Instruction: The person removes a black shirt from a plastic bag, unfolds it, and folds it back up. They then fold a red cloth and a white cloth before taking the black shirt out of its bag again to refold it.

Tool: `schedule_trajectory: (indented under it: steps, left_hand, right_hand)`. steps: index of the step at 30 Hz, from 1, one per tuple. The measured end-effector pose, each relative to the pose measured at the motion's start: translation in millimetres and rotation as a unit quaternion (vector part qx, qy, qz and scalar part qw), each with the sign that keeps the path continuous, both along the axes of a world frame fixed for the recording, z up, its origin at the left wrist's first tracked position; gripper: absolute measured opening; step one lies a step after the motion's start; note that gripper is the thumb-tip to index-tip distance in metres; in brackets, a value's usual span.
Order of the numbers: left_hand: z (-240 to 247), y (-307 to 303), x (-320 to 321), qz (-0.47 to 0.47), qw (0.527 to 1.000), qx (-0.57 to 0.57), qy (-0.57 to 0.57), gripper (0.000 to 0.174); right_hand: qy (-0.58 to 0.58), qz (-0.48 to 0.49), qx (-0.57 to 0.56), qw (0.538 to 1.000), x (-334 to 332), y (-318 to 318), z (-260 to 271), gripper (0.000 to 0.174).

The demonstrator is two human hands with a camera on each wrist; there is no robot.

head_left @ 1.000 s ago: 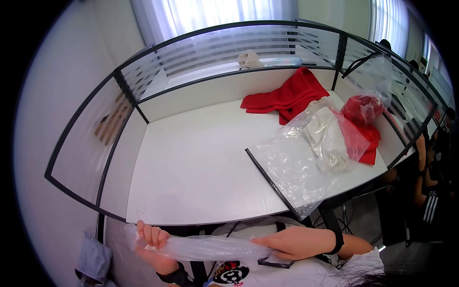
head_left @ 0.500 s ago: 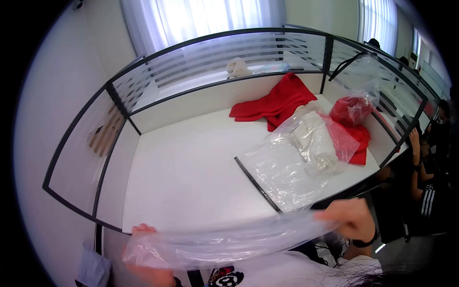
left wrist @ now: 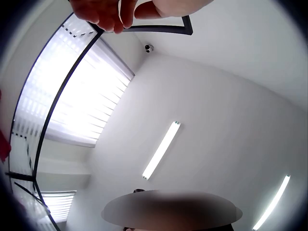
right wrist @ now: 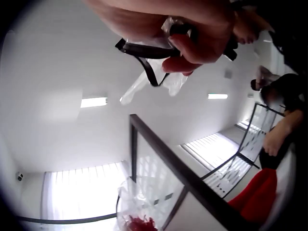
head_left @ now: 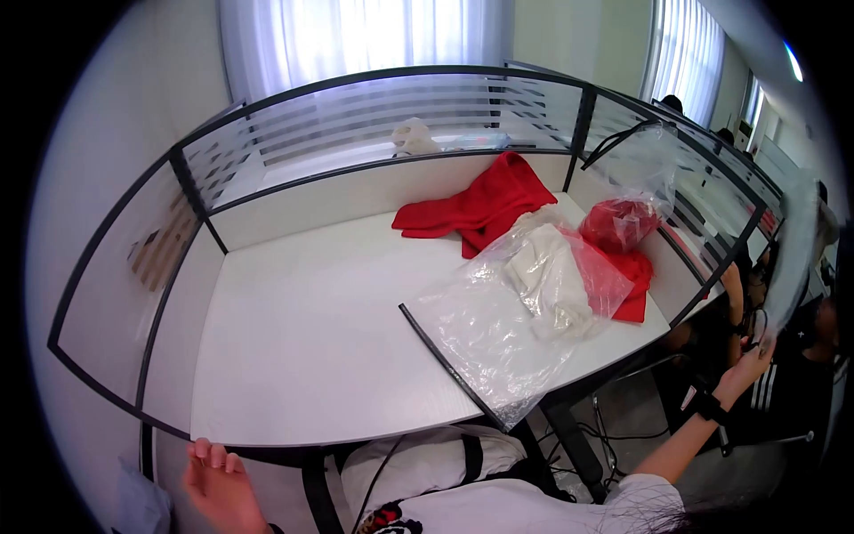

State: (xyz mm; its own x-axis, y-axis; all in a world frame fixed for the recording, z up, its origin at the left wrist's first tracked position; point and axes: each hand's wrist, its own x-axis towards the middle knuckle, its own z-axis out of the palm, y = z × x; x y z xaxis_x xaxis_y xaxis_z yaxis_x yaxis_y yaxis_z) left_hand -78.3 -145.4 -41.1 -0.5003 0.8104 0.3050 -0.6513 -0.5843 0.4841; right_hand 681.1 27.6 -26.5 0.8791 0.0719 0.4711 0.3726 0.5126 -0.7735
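Observation:
My right hand (head_left: 745,369), stretched out past the desk's right side, grips one end of a clear plastic bag (head_left: 793,254) that streams upward, blurred. In the right wrist view the fingers of that hand (right wrist: 192,41) curl round the bag's black edge strip (right wrist: 147,50). My left hand (head_left: 221,488) is at the desk's front left edge, fingers loosely bent, holding nothing; the left wrist view shows its fingers (left wrist: 115,14) at the top. On the desk (head_left: 302,329) lies another clear bag (head_left: 485,343) with a black strip, over a cream cloth (head_left: 547,271).
Red cloth (head_left: 485,200) lies at the back of the desk, with a bagged red item (head_left: 618,224) at the right. A black-framed partition (head_left: 583,120) surrounds the desk. A person in black (head_left: 783,392) is at the far right, near my right arm.
My left hand has let go of the bag. My right hand has swung far to the right and up with it, and the view has shifted.

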Motion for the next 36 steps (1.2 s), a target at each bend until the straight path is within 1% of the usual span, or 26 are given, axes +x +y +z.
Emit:
schedule_trajectory:
  steps: [1, 2, 4, 6, 7, 8, 10, 11, 12, 14, 16, 17, 18, 20, 21, 22, 24, 26, 27, 28, 30, 31, 32, 34, 35, 36]
  left_hand:
    - [-1, 0, 0, 0.004, 1.000, 0.009, 0.012, 0.018]
    - [-3, -1, -1, 0.007, 1.000, 0.011, 0.008, 0.018]
    - [-6, -1, -7, 0.017, 0.999, 0.006, 0.036, 0.019]
    - [-12, 1, -12, 0.006, 0.998, 0.025, 0.054, 0.020]
    - [-11, 2, -11, 0.006, 0.998, 0.020, 0.057, 0.019]
    - [-8, 3, -6, 0.010, 0.998, 0.017, 0.058, 0.018]
    - [1, 7, 9, 0.027, 0.998, 0.000, 0.048, 0.013]
    - [4, 7, 12, 0.026, 0.998, -0.010, 0.058, 0.011]
    - [7, 8, 15, 0.023, 0.997, -0.022, 0.070, 0.009]
    - [12, 11, 17, 0.032, 0.995, -0.047, 0.082, 0.007]
    - [16, 15, 16, 0.000, 0.991, -0.070, 0.112, 0.006]
    - [22, 19, 23, 0.015, 0.991, -0.082, 0.107, 0.007]
    - [25, 22, 27, 0.015, 0.990, -0.084, 0.109, 0.007]
    - [28, 30, 36, 0.004, 0.986, -0.089, 0.141, 0.008]
    - [28, 35, 45, 0.008, 0.983, -0.102, 0.153, 0.010]
    - [22, 39, 49, 0.011, 0.977, -0.125, 0.175, 0.014]
    - [14, 43, 57, -0.015, 0.962, -0.169, 0.213, 0.017]
    - [13, 45, 61, -0.037, 0.957, -0.185, 0.221, 0.019]
    - [12, 45, 61, -0.057, 0.944, -0.204, 0.253, 0.020]
    - [12, 45, 61, -0.076, 0.930, -0.222, 0.283, 0.021]
    - [11, 45, 58, -0.072, 0.921, -0.227, 0.310, 0.020]
    - [14, 44, 58, -0.064, 0.920, -0.233, 0.309, 0.019]
    - [18, 43, 56, -0.057, 0.918, -0.239, 0.310, 0.018]
    - [24, 44, 54, -0.046, 0.918, -0.241, 0.312, 0.018]
    - [27, 46, 53, -0.044, 0.915, -0.243, 0.320, 0.018]
    - [33, 49, 53, -0.037, 0.918, -0.242, 0.311, 0.018]
  right_hand:
    - [-0.005, 0.029, -0.071, 0.997, 37, 8, -9, 0.038]
    - [-0.014, 0.065, -0.078, 0.995, 58, 27, -12, 0.041]
    - [-0.051, 0.142, -0.251, 0.956, 77, 56, -5, 0.044]
    - [-0.170, 0.235, -0.240, 0.927, 58, 86, -3, 0.054]
    - [-0.094, 0.268, -0.199, 0.938, 21, 86, 16, 0.063]
    - [-0.065, 0.205, -0.191, 0.958, 19, 94, 18, 0.065]
    - [0.063, 0.089, -0.026, 0.994, 39, 105, 16, 0.059]
    - [0.001, -0.033, 0.009, 0.999, 38, 101, 7, 0.049]
    - [-0.005, -0.058, 0.043, 0.997, 19, 94, 2, 0.032]
    - [-0.105, 0.048, -0.044, 0.992, -12, 77, -13, 0.023]
    - [-0.147, 0.265, -0.136, 0.943, -73, 63, -7, 0.021]
    - [-0.165, 0.327, -0.214, 0.906, -105, 57, 0, 0.018]
    - [-0.206, 0.405, -0.279, 0.846, -131, 54, 4, 0.018]
    - [-0.376, 0.447, -0.333, 0.740, -180, 52, 5, 0.047]
    - [-0.499, 0.410, -0.353, 0.677, -194, 55, 3, 0.059]
    - [-0.494, 0.404, -0.383, 0.668, -213, 57, 0, 0.063]
    - [-0.549, 0.332, -0.323, 0.696, -212, 88, -21, 0.064]
    - [-0.464, 0.319, -0.345, 0.751, -209, 121, -17, 0.060]
    - [-0.408, 0.351, -0.355, 0.765, -207, 132, -11, 0.055]
    - [-0.413, 0.356, -0.354, 0.760, -199, 142, -15, 0.055]
    - [-0.446, 0.334, -0.426, 0.713, -181, 171, -22, 0.055]
    - [-0.432, 0.296, -0.456, 0.719, -183, 180, -14, 0.058]
    - [-0.473, 0.215, -0.426, 0.741, -171, 201, -24, 0.056]
    - [-0.417, 0.215, -0.521, 0.713, -167, 218, -12, 0.047]
    - [-0.345, 0.349, -0.526, 0.694, -165, 225, -5, 0.034]
    - [-0.356, 0.350, -0.523, 0.691, -167, 232, 4, 0.034]
